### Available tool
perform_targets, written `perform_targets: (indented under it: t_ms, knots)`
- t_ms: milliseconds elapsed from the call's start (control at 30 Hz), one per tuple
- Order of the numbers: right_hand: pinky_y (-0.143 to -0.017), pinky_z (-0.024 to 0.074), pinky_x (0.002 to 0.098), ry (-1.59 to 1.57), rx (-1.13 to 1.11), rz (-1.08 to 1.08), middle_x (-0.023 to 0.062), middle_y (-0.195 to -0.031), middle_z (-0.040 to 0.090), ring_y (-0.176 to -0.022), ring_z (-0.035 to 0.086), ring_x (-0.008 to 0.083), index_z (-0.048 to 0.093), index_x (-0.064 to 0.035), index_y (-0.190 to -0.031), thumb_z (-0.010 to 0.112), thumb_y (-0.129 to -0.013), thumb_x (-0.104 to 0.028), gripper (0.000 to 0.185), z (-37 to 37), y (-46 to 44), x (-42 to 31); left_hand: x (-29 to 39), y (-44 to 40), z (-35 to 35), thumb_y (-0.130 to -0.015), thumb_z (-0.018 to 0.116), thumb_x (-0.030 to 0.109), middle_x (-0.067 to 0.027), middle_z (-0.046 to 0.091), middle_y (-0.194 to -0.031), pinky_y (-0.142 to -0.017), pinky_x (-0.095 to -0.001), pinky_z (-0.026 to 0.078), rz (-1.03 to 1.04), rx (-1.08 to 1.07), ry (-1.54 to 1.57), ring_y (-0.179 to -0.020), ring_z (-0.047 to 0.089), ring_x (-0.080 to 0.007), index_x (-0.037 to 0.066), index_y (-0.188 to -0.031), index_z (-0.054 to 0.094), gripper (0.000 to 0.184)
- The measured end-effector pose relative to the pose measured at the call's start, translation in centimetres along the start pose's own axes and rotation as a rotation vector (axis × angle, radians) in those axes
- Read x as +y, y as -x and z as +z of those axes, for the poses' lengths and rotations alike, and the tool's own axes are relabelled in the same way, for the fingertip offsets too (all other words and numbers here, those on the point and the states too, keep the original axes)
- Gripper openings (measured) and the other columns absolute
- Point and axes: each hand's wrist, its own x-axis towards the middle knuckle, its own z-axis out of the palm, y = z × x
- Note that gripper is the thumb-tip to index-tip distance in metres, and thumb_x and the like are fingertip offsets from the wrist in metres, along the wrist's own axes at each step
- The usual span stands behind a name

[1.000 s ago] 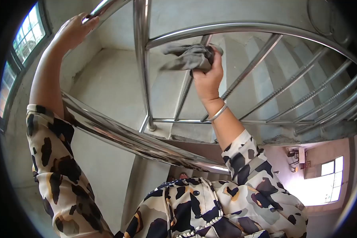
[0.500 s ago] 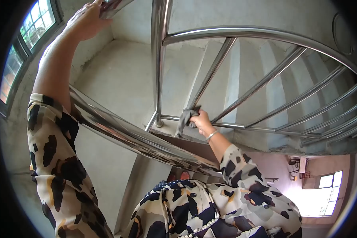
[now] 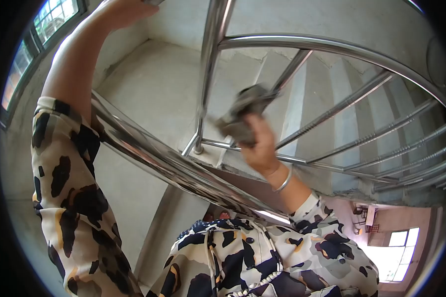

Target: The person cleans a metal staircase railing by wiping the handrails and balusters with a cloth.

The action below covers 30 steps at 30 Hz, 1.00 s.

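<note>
My right hand (image 3: pixel 260 148), with a silver bangle (image 3: pixel 285 179) at the wrist, is closed on a grey cloth (image 3: pixel 245 111). Both are smeared by motion. The cloth's upper end meets a slanting steel baluster (image 3: pixel 293 69); whether it wraps round it I cannot tell. Up at the top left edge, my left hand (image 3: pixel 124 12) lies against a bit of steel handrail (image 3: pixel 153 2), its fingers mostly cut off by the frame. A thick shiny rail (image 3: pixel 148 148) crosses beneath my left arm, in front of my body.
An upright steel post (image 3: pixel 210 64) joins a curved top rail (image 3: pixel 332 42) and a bottom rail (image 3: pixel 302 161). Concrete steps (image 3: pixel 327 99) lie beyond the balusters. Barred windows (image 3: pixel 54 17) are at upper left. Far below right, a lower room shows a bright window (image 3: pixel 394 252) and furniture.
My right hand and the cloth have risen along the baluster from its foot, coming nearer the camera. My left hand sits slightly higher in view, as the whole view has shifted a little.
</note>
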Motion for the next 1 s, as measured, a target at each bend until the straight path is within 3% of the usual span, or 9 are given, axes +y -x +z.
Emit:
perform_targets:
  t_ms: [33, 100, 433, 500, 600, 667, 800, 867, 1000]
  knots:
    - [-0.089, 0.0427, 0.0341, -0.031, -0.188, 0.206, 0.0181, -0.105, 0.059, -0.101, 0.057, 0.0287, 0.054, 0.0010, -0.112, 0.061, -0.065, 0.002, 0.048, 1.2, 0.9, 0.4, 1.2, 0.8, -1.1, -0.073, 0.065, 0.034, -0.0174, 0.057, -0.105, -0.082, -0.0383, 0.045, -0.010, -0.015, -0.007, -0.099, 0.056, -0.0296, 0.004, -0.123, 0.045, 0.061]
    - [-0.077, 0.0478, 0.0368, -0.320, 0.033, 0.548, 0.0179, -0.087, 0.061, -0.084, 0.061, 0.0319, 0.059, 0.0011, -0.101, 0.061, -0.068, -0.003, 0.033, 5.4, 2.4, 5.1, 5.4, 1.9, -4.6, -0.072, 0.061, 0.028, -0.0221, 0.062, -0.081, -0.065, -0.0397, 0.049, -0.080, -0.100, -0.061, -0.077, 0.062, -0.0323, -0.004, -0.089, 0.059, 0.036]
    - [-0.089, 0.0400, 0.0270, -0.593, 0.284, 0.400, 0.0103, -0.109, 0.056, -0.099, 0.053, 0.0178, 0.045, 0.0021, -0.120, 0.052, -0.081, 0.001, 0.040, 14.3, 1.6, 10.4, 8.0, 1.8, -4.4, -0.069, 0.066, 0.030, -0.0224, 0.060, -0.089, -0.071, -0.0397, 0.047, -0.109, -0.165, -0.114, -0.082, 0.060, -0.0340, -0.004, -0.104, 0.053, 0.050]
    - [-0.096, 0.0354, 0.0350, -0.547, 0.205, 0.458, 0.0177, -0.114, 0.050, -0.111, 0.047, 0.0316, 0.046, 0.0005, -0.120, 0.052, -0.074, 0.006, 0.046, 14.8, 3.7, 10.3, 6.4, 1.8, -2.4, -0.069, 0.066, 0.029, -0.0227, 0.060, -0.090, -0.072, -0.0398, 0.047, -0.158, -0.198, -0.104, -0.084, 0.060, -0.0339, -0.005, -0.106, 0.052, 0.052]
    - [-0.094, 0.0369, 0.0386, -0.287, 0.103, 0.477, 0.0207, -0.113, 0.050, -0.107, 0.047, 0.0373, 0.046, -0.0037, -0.122, 0.056, -0.073, -0.004, 0.049, 17.9, 9.4, 12.6, 3.7, 1.6, 0.7, -0.069, 0.067, 0.029, -0.0244, 0.058, -0.099, -0.076, -0.0400, 0.047, 0.248, 0.262, -0.547, -0.090, 0.058, -0.0340, -0.005, -0.107, 0.051, 0.054]
    - [-0.093, 0.0379, 0.0383, -0.260, 0.079, 0.477, 0.0204, -0.110, 0.052, -0.106, 0.048, 0.0372, 0.046, -0.0044, -0.121, 0.056, -0.075, -0.007, 0.048, 19.5, 11.6, 14.6, 9.6, 2.0, -4.1, -0.069, 0.066, 0.029, -0.0246, 0.053, -0.108, -0.078, -0.0405, 0.046, -0.186, -0.189, -0.163, -0.096, 0.056, -0.0347, -0.006, -0.110, 0.049, 0.057]
    - [-0.089, 0.0412, 0.0370, -0.081, -0.512, 0.661, 0.0176, -0.099, 0.060, -0.099, 0.053, 0.0338, 0.056, -0.0060, -0.110, 0.054, -0.080, -0.013, 0.031, 20.6, 12.2, 16.4, 7.9, 2.3, -1.9, -0.070, 0.066, 0.029, -0.0241, 0.051, -0.110, -0.080, -0.0401, 0.045, -0.022, 0.101, -0.354, -0.099, 0.054, -0.0346, -0.005, -0.112, 0.046, 0.058]
    - [-0.086, 0.0428, 0.0386, 0.166, -0.815, 0.570, 0.0144, -0.106, 0.058, -0.101, 0.053, 0.0298, 0.066, -0.0071, -0.094, 0.056, -0.079, -0.018, 0.021, 20.1, 11.1, 16.1, 8.2, 1.6, -3.4, -0.070, 0.065, 0.028, -0.0234, 0.051, -0.107, -0.079, -0.0402, 0.045, -0.175, -0.168, -0.168, -0.098, 0.054, -0.0341, -0.005, -0.111, 0.046, 0.056]
    - [-0.085, 0.0426, 0.0406, 0.516, -0.879, 0.582, 0.0109, -0.112, 0.056, -0.104, 0.052, 0.0286, 0.067, -0.0088, -0.092, 0.060, -0.076, -0.021, 0.022, 18.2, 8.8, 13.5, 8.7, 1.6, -4.0, -0.068, 0.066, 0.026, -0.0235, 0.051, -0.106, -0.076, -0.0409, 0.045, -0.186, -0.203, -0.137, -0.095, 0.054, -0.0339, -0.005, -0.107, 0.047, 0.053]
